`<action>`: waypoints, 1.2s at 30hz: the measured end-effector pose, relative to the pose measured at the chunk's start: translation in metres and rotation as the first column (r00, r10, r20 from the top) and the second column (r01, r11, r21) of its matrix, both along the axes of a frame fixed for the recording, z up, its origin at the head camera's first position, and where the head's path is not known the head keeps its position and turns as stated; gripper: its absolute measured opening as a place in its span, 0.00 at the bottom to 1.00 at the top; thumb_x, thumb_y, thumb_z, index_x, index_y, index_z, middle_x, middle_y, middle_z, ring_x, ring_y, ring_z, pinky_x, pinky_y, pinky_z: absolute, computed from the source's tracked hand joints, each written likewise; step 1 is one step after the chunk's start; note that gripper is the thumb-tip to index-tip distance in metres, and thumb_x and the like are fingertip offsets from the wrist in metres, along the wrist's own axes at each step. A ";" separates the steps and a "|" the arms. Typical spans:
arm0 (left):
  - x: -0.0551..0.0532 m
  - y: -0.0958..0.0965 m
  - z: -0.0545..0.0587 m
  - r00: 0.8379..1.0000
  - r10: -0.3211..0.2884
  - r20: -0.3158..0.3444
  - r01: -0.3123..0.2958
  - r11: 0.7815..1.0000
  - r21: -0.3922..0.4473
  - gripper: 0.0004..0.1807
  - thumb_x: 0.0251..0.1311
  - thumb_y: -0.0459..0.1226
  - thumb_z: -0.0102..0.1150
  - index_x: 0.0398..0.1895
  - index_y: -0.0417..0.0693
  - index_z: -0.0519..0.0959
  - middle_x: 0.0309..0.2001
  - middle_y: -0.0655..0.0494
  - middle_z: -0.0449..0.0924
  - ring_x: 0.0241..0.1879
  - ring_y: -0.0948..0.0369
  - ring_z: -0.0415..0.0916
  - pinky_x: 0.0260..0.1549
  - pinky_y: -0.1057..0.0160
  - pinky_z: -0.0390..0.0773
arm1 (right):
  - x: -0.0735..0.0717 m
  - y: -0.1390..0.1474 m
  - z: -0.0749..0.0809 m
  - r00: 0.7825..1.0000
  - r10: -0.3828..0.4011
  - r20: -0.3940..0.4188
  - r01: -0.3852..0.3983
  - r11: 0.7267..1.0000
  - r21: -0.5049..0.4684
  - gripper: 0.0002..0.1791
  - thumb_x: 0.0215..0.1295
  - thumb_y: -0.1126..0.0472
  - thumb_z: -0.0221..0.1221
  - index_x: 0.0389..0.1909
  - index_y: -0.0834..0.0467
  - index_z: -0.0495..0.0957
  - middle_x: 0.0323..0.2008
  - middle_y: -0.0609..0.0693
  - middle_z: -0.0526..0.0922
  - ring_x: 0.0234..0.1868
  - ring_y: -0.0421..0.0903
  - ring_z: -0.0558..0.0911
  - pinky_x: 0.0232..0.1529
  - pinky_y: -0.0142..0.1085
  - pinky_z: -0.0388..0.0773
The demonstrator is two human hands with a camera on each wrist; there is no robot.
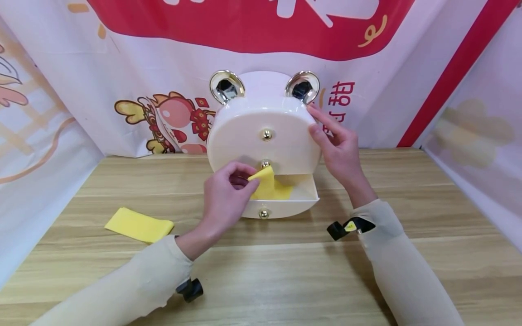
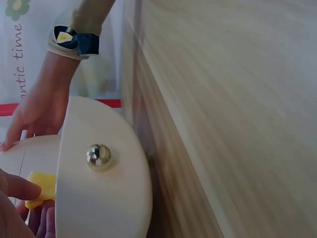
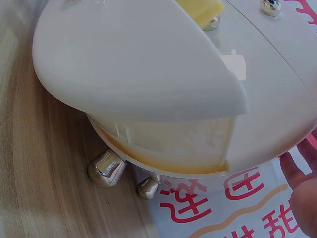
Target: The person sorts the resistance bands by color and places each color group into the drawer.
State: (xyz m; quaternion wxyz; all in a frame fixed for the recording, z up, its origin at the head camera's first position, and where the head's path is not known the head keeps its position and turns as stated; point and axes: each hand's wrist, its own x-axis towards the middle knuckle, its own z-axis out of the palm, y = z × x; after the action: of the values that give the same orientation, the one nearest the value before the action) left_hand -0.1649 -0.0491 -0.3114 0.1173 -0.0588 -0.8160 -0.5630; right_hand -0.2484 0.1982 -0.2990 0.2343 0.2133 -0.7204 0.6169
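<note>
A white rounded box with gold knobs and two gold-rimmed ears stands at the back of the table. Its bottom drawer is pulled out. My left hand pinches a yellow cloth between thumb and fingers, over the drawer; part of the cloth lies inside. In the left wrist view the same cloth shows behind the drawer front. My right hand rests its fingertips on the right side of the box, seen also in the right wrist view at the box's edge.
A second yellow cloth, folded flat, lies on the wooden table to the left of my left forearm. A printed curtain hangs right behind the box. Gold feet show beneath the box.
</note>
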 end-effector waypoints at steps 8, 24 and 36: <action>0.000 -0.017 -0.010 0.996 -0.015 -0.083 -0.001 0.981 -0.194 0.09 0.59 0.31 0.74 0.42 0.43 0.86 0.40 0.48 0.89 0.37 0.55 0.83 0.36 0.70 0.79 | 0.000 0.000 0.000 1.000 0.006 0.002 -0.006 1.000 -0.008 0.21 0.79 0.58 0.61 0.69 0.50 0.81 0.74 0.46 0.78 0.76 0.45 0.76 0.63 0.31 0.82; -0.002 -0.034 -0.010 0.998 -0.015 -0.054 -0.002 0.952 -0.307 0.09 0.62 0.32 0.73 0.44 0.42 0.87 0.44 0.48 0.89 0.42 0.53 0.84 0.43 0.61 0.84 | -0.001 -0.001 -0.001 1.000 -0.009 0.002 0.009 1.000 0.014 0.21 0.79 0.56 0.60 0.70 0.48 0.80 0.74 0.45 0.78 0.76 0.45 0.76 0.63 0.32 0.83; 0.002 -0.066 0.006 1.000 -0.012 -0.018 0.006 0.963 -0.271 0.13 0.67 0.40 0.72 0.53 0.48 0.89 0.47 0.48 0.90 0.42 0.55 0.83 0.30 0.72 0.80 | -0.001 0.001 -0.001 1.000 0.005 -0.002 -0.005 1.000 -0.005 0.21 0.79 0.59 0.60 0.69 0.50 0.81 0.74 0.47 0.78 0.76 0.44 0.75 0.65 0.31 0.81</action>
State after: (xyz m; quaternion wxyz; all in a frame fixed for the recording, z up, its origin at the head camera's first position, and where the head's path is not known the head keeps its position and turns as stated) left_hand -0.1630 -0.1153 -0.3051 0.1136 -0.0835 -0.8838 -0.4462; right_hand -0.2495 0.1988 -0.3003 0.2340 0.2152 -0.7180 0.6192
